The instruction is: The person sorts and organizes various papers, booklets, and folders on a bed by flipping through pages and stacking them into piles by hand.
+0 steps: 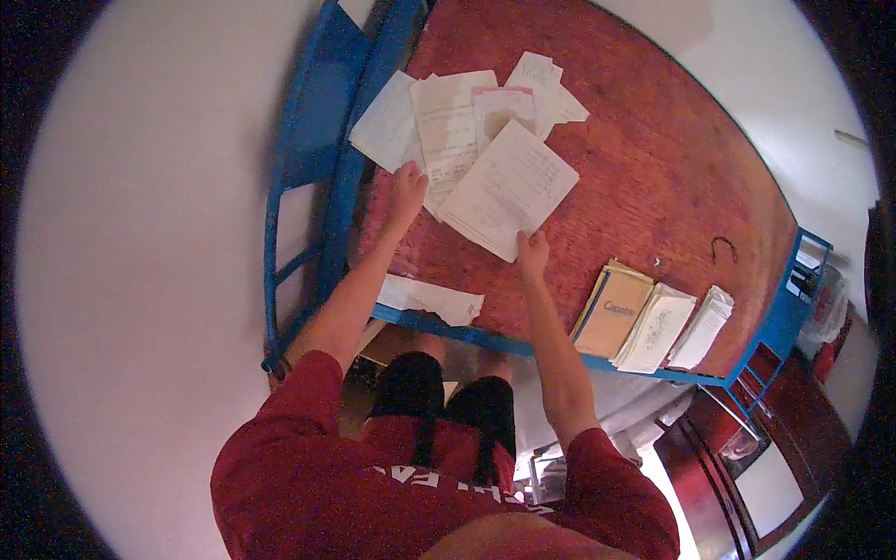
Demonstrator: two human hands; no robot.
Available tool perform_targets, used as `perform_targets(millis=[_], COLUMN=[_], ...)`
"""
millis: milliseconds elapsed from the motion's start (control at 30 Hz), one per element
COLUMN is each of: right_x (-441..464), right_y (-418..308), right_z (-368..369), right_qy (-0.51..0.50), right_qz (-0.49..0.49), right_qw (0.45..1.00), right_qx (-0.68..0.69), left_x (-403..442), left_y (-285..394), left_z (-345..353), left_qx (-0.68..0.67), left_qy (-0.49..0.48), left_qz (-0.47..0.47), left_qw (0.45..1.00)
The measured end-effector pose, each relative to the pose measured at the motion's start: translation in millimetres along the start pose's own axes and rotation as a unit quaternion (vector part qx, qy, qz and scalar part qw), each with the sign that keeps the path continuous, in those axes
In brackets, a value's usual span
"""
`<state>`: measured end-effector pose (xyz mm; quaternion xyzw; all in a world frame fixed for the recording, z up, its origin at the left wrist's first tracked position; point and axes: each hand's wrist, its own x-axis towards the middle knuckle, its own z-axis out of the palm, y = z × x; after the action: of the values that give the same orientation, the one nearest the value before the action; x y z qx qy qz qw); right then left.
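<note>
My right hand [533,250] pinches the lower corner of a written sheet or thin stack of papers [511,187] above the red tabletop [644,159]. On the left, my left hand [407,187] has its fingers closed at the lower edges of other papers; which sheet it grips is hard to tell. Beneath and beyond lie a lined written sheet [450,121], a pale sheet [387,126], a pink-edged paper with a brownish stain [505,110] and torn white pieces [562,103].
Along the near edge lie a torn paper strip [429,297], a tan notebook [613,308], a paper stack [657,327] and a narrower stack [702,327]. A dark cord loop [724,249] lies at the right. A blue metal frame [313,140] borders the table.
</note>
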<state>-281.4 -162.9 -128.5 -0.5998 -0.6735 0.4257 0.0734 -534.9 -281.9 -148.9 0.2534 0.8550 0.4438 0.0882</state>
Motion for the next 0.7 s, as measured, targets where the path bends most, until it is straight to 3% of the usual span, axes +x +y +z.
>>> perform_targets(millis=[33, 100, 200, 300, 433, 533, 600, 700], right_x=[-2.1, -5.8, -10.2, -10.8, -19.0, -26.2, -36.2, -39.3], right_y=[8.9, 19.8, 22.6, 37.1, 20.7, 17.0, -5.3, 22.0], right_z=[-1.7, -3.3, -12.5, -13.4, -33.6, -43.9, -61.9, -61.4], right_qy=[0.0, -0.013, -0.018, -0.003, -0.051, 0.007, 0.016, 0.007], right_qz=[0.001, 0.0, 0.004, -0.003, 0.086, 0.017, 0.009, -0.02], right_qw=[1.0, 0.986, 0.993, 0.994, 0.983, 0.99, 0.992, 0.972], right_qx=[-0.001, 0.168, 0.113, 0.109, 0.155, 0.137, 0.122, 0.233], left_x=[2.7, 18.7, 42.8, 53.7, 50.7, 44.1, 41.7, 20.7], left_y=[0.9, 2.3, 27.5, 62.3, 54.7, 93.6, 130.5, 82.3], left_z=[3.8, 11.7, 8.5, 7.4, 25.4, -6.3, -47.8, -68.0], left_qx=[0.0, -0.039, 0.016, 0.016, -0.033, -0.005, -0.025, -0.009], left_qy=[-0.001, -0.069, -0.191, -0.215, -0.146, -0.052, -0.062, -0.041], left_qz=[-0.001, -0.142, -0.219, -0.254, -0.161, -0.092, -0.124, -0.098], left_qw=[1.0, 0.987, 0.957, 0.943, 0.975, 0.994, 0.99, 0.994])
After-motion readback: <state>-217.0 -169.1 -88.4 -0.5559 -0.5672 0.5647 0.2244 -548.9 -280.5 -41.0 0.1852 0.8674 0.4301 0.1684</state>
